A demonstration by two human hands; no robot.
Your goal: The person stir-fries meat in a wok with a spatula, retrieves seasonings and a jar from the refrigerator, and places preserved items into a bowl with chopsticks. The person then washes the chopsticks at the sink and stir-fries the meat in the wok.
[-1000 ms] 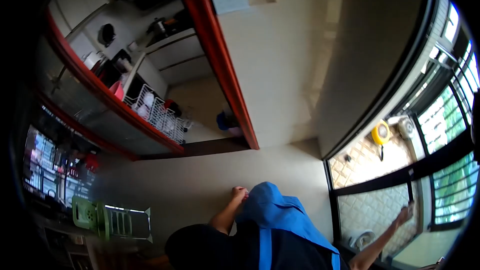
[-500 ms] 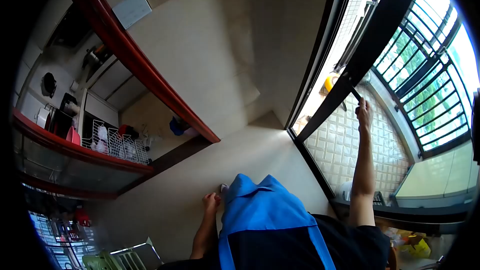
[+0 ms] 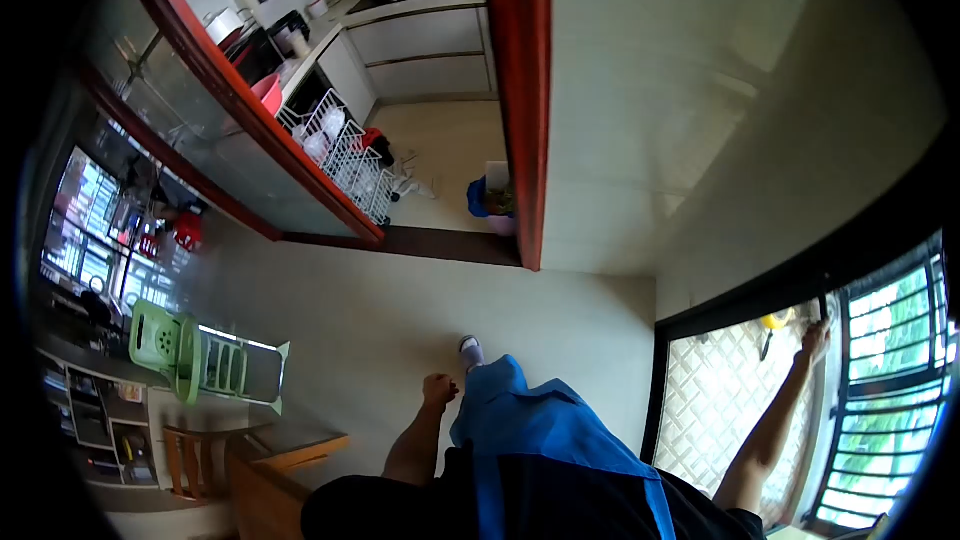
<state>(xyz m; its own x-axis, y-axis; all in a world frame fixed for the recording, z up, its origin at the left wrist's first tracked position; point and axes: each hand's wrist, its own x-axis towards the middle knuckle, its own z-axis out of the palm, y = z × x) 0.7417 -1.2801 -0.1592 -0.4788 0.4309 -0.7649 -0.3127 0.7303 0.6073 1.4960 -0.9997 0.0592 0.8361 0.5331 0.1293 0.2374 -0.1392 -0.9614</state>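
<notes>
My right hand [image 3: 816, 340] is stretched out to the right, its fingers closed on the dark handle [image 3: 823, 307] of the black-framed glass door [image 3: 740, 316]. My left hand [image 3: 439, 389] hangs low in front of me, curled beside the blue apron [image 3: 540, 420], with no object visible in it. One shoe [image 3: 470, 345] shows on the floor just past that hand.
A red-framed doorway [image 3: 525, 120] opens onto a kitchen with a white wire rack [image 3: 350, 160] and a bin with a blue bag [image 3: 490, 200]. At the left are a green folding chair [image 3: 190, 355] and wooden furniture [image 3: 265, 485]. Window bars [image 3: 890, 390] stand at the right.
The view has swung twice, and the kitchen is now nearer the middle. The glass door has moved across the balcony opening, with my right hand on its handle. My left hand stays low.
</notes>
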